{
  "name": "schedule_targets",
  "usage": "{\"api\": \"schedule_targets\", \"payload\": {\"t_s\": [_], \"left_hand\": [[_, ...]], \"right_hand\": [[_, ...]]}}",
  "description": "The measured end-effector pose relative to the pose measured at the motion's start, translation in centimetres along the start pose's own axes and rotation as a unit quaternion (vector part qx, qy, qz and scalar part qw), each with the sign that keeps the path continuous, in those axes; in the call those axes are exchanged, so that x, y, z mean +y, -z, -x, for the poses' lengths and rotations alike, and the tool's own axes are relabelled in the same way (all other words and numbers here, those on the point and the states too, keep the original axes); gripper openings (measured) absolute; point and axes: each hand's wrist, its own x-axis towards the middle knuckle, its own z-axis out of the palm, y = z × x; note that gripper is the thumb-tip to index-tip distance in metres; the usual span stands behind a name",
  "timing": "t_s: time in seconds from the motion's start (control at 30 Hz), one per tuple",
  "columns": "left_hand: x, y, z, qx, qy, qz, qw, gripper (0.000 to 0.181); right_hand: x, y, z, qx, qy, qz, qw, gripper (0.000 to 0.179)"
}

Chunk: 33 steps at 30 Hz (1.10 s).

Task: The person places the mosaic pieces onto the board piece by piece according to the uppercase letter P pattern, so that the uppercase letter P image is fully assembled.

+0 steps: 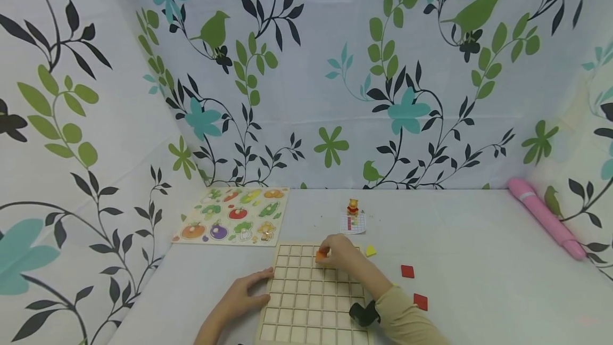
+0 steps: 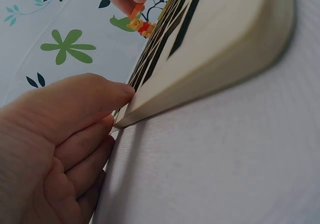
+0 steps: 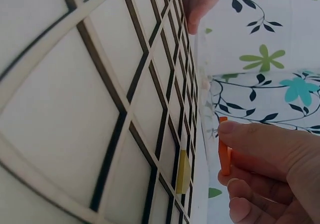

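Right wrist — orange tile (image 3: 224, 151) edge-on, pinched, head alone — two red tiles (image 1: 407, 271).

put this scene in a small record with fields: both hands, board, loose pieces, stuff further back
left grip: rests against the board's left edge
right grip: pinches the orange tile, raised off the board
board: pale grid, mostly bare squares, one yellow piece in view on it
loose on table, right of board: a yellow tile, two red tiles
further back: vegetable board at left, bear figure by paper, pink tube at right
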Motion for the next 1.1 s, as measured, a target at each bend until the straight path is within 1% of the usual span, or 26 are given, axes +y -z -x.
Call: {"api": "schedule_targets", "payload": {"t_s": [0.13, 0.33, 0.4, 0.47, 0.67, 0.8, 0.97, 1.03, 1.1], "left_hand": [[0.1, 0.0, 0.1, 0.001, -0.002, 0.0, 1.0, 0.042], [0.3, 0.1, 0.1, -0.002, 0.001, -0.006, 1.0, 0.042], [0.2, 0.0, 0.1, -0.001, 0.001, -0.006, 1.0, 0.042], [-0.4, -0.1, 0.0, 0.0, -0.001, -0.004, 1.0, 0.042], [-3.2, -0.5, -0.4, 0.002, 0.0, -0.013, 0.9999, 0.045], [-4.0, -0.5, -0.5, 0.001, -0.003, -0.006, 1.0, 0.046], [-3.8, -0.6, -0.5, 0.002, -0.004, -0.016, 0.9999, 0.046], [-3.4, -0.6, -0.4, 0.005, -0.001, -0.017, 0.9998, 0.045], [-2.5, -0.5, -0.3, 0.006, 0.002, -0.015, 0.9999, 0.045]], "right_hand": [[0.0, -0.3, -0.3, -0.01, -0.012, 0.009, 0.9999, 0.021], [-0.2, -0.9, -0.8, -0.011, -0.015, 0.012, 0.9998, 0.02], [-0.2, -1.0, -0.9, -0.016, -0.024, 0.014, 0.9995, 0.02], [-0.2, -1.2, -0.9, -0.024, -0.032, 0.019, 0.999, 0.019], [-0.3, -1.5, -0.9, -0.043, -0.05, 0.036, 0.9972, 0.015], [-0.6, -1.6, -0.9, -0.042, -0.064, 0.041, 0.9962, 0.014], [-0.9, -1.6, -1.0, -0.043, -0.093, 0.047, 0.9937, 0.014], [-1.0, -1.6, -1.1, -0.046, -0.098, 0.047, 0.993, 0.014], [-1.0, -1.6, -1.1, -0.049, -0.101, 0.048, 0.9925, 0.015]]}}
